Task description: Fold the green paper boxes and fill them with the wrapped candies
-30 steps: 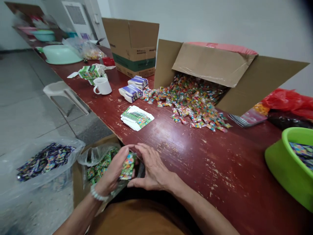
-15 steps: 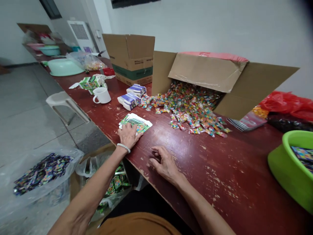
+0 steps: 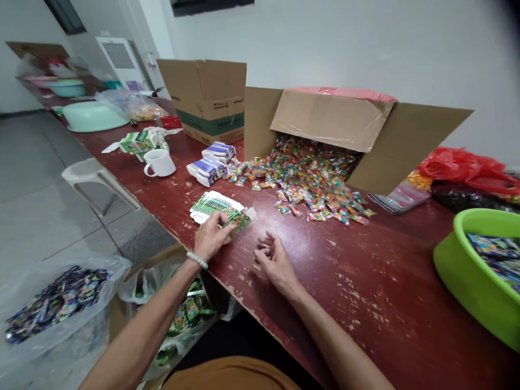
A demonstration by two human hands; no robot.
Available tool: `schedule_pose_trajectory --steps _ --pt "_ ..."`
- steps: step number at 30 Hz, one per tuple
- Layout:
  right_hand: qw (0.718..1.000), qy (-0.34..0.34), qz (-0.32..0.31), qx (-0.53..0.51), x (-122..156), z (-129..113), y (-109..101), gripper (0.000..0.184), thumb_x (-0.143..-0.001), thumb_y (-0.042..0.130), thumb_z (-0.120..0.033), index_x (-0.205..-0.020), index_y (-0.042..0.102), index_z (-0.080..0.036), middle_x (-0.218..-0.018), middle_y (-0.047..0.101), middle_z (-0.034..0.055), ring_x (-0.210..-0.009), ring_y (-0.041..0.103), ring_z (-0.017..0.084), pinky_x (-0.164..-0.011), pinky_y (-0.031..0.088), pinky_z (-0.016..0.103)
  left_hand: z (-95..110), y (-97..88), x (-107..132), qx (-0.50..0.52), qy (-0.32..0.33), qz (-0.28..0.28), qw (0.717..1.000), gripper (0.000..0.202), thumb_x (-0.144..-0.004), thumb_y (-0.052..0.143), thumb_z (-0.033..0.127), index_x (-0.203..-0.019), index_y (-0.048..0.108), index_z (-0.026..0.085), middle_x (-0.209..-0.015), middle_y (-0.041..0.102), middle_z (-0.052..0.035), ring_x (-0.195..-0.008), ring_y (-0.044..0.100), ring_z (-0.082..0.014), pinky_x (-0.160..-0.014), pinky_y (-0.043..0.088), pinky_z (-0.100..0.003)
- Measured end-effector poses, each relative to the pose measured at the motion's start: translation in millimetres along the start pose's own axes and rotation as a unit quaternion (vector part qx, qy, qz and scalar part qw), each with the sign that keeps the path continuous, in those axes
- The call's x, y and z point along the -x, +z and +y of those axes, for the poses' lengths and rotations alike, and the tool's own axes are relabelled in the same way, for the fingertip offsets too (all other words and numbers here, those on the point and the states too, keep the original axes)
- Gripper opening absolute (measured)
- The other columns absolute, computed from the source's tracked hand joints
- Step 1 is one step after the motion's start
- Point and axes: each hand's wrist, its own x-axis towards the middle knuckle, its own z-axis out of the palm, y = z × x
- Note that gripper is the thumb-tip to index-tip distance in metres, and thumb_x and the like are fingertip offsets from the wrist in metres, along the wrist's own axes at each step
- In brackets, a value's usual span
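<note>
Evidently, in the head view, the bare left hand [image 3: 211, 236] pinches the near edge of a flat, green-printed cardboard carton [image 3: 240, 221], tilted and partly blurred above a green-and-white cardboard sheet [image 3: 206, 203] on the worn, dark-red wooden table [image 3: 325, 287]. The bare right hand [image 3: 279, 265] hovers near it, fingers loosely curled around nothing. The step in hand looks like picking up that carton; the next move probably calls for lifting it clear and steadying its free side with the right hand.
</note>
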Motion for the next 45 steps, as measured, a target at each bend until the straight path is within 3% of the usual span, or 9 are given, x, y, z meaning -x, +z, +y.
schedule_pose_trajectory --steps 2,6,9,13,21,28,34,38,45 --pt "0.994 0.027 0.011 -0.109 -2.4 -3.5 -3.1 0.061 -0.076 0.068 -0.038 -0.129 0.043 -0.021 -0.118 0.062 0.01 -0.085 0.064 0.017 -0.073 0.054 0.031 6.2 0.5 25.1 0.2 -0.036 -0.063 0.977 0.028 -0.078 0.067 0.038 -0.08 0.045 0.021 -0.068 0.054 0.0035 -0.062 0.054 -0.015 -0.059 0.041 -0.025" --pt "0.98 0.025 -0.038 -0.194 2.9 -24.2 -9.0 0.04 -0.078 0.067 -0.035 -0.113 0.055 -0.02 -0.092 0.066 0.0023 -0.073 0.06 0.013 -0.065 0.05 0.025 23.6 -7.4 70.9 0.491 -0.116 -0.299 0.81 0.042 -0.071 0.078 0.038 -0.099 0.054 0.017 -0.083 0.064 -0.0031 -0.071 0.061 -0.0161 -0.064 0.047 -0.025" --pt "0.979 0.012 -0.103 -0.173 13.8 -42.0 -10.1 0.031 -0.079 0.066 -0.03 -0.107 0.058 -0.022 -0.082 0.062 -0.0015 -0.066 0.055 0.011 -0.06 0.046 0.022 33.7 -12.9 86.8 0.58 -0.105 -0.445 0.675 0.052 -0.073 0.076 0.041 -0.112 0.059 0.013 -0.101 0.068 -0.015 -0.088 0.067 -0.025 -0.076 0.05 -0.032" --pt "0.97 0.002 -0.185 -0.155 28.7 -60.3 -10.8 0.039 -0.082 0.064 -0.028 -0.119 0.054 -0.026 -0.084 0.06 -0.0018 -0.07 0.057 0.012 -0.062 0.048 0.022 37.8 -9.7 94.4 0.624 -0.07 -0.484 0.61 0.052 -0.068 0.079 0.049 -0.1 0.067 0.009 -0.09 0.071 -0.016 -0.077 0.07 -0.0278 -0.071 0.053 -0.035" --pt "0.955 -0.002 -0.254 -0.153 39.7 -75.3 -14.5 0.076 -0.077 0.075 -0.034 -0.14 0.032 -0.033 -0.101 0.062 0.0019 -0.071 0.062 0.013 -0.054 0.05 0.022 44.4 -16.1 100.9 0.611 -0.034 -0.437 0.659 0.069 -0.05 0.086 0.061 -0.095 0.07 0.011 -0.077 0.07 -0.0106 -0.069 0.067 -0.0246 -0.064 0.051 -0.03" --pt "0.955 -0.031 -0.236 -0.178 40.0 -81.4 -12.8 0.074 -0.075 0.077 -0.03 -0.137 0.037 -0.029 -0.118 0.061 0.0059 -0.08 0.062 0.013 -0.064 0.05 0.023 54.5 -23.0 102.3 0.571 -0.049 -0.368 0.732 0.046 -0.065 0.082 0.052 -0.077 0.069 0.01 -0.064 0.067 -0.0079 -0.056 0.063 -0.0179 -0.054 0.048 -0.025" --pt "0.973 0.028 -0.169 -0.153 33.0 -73.1 -8.2 0.029 -0.074 0.073 -0.039 -0.093 0.066 -0.018 -0.077 0.068 0.0022 -0.059 0.059 0.012 -0.056 0.047 0.025 53.8 -13.4 101.2 0.514 -0.075 -0.247 0.818 0.032 -0.076 0.076 0.04 -0.087 0.066 0.012 -0.079 0.068 -0.0054 -0.07 0.064 -0.0169 -0.065 0.05 -0.025" --pt "0.984 -0.014 -0.103 -0.146 24.5 -66.2 -10.9 0.032 -0.074 0.073 -0.033 -0.102 0.066 -0.019 -0.088 0.069 0.0025 -0.071 0.062 0.014 -0.068 0.05 0.027 59.3 -19.8 100.6 0.497 -0.045 -0.162 0.851 0.038 -0.082 0.071 0.039 -0.11 0.059 0.017 -0.104 0.067 -0.0061 -0.097 0.063 -0.0205 -0.083 0.051 -0.027" --pt "0.979 -0.028 -0.063 -0.191 29.5 -67.3 -6.4 0.043 -0.075 0.073 -0.029 -0.112 0.05 -0.025 -0.084 0.067 -0.0016 -0.075 0.063 0.015 -0.068 0.05 0.026 58.0 -22.2 109.2 0.479 -0.028 -0.072 0.875 0.061 -0.082 0.07 0.03 -0.135 0.039 0.025 -0.094 0.066 -0.0021 -0.083 0.065 -0.0164 -0.073 0.053 -0.026"
